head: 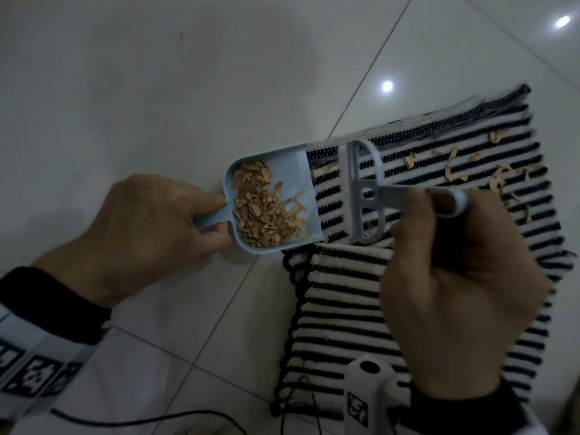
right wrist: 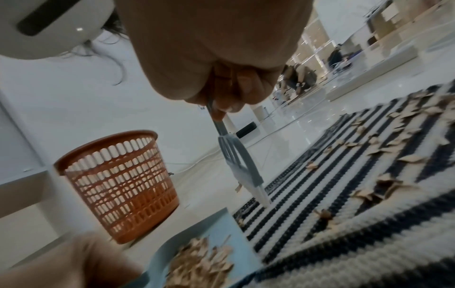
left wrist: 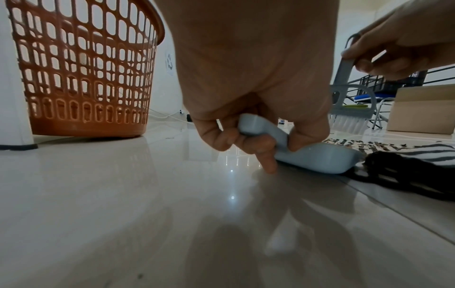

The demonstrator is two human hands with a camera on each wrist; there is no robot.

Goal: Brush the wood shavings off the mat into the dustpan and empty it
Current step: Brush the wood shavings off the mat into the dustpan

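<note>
A black-and-white striped mat [head: 408, 309] lies on the tiled floor, with tan wood shavings [head: 499, 180] scattered over its far part. A light-blue dustpan [head: 310, 196] sits at the mat's left edge, holding a heap of shavings [head: 263, 208]. My left hand [head: 150, 227] grips the dustpan's handle [left wrist: 261, 130]. My right hand [head: 455, 293] grips the handle of a small grey-blue brush [head: 361, 196], whose head stands on the mat just right of the dustpan's mouth. In the right wrist view the brush [right wrist: 236, 155] has its bristle tips on the stripes, and the dustpan [right wrist: 221, 235] lies below it.
An orange perforated basket [left wrist: 81, 68] stands on the floor beyond the dustpan, to the left; the right wrist view shows the basket [right wrist: 120, 185] too. A cardboard box [left wrist: 423, 109] and a folding chair lie past the mat. A black cable [head: 141, 419] runs across the floor near me.
</note>
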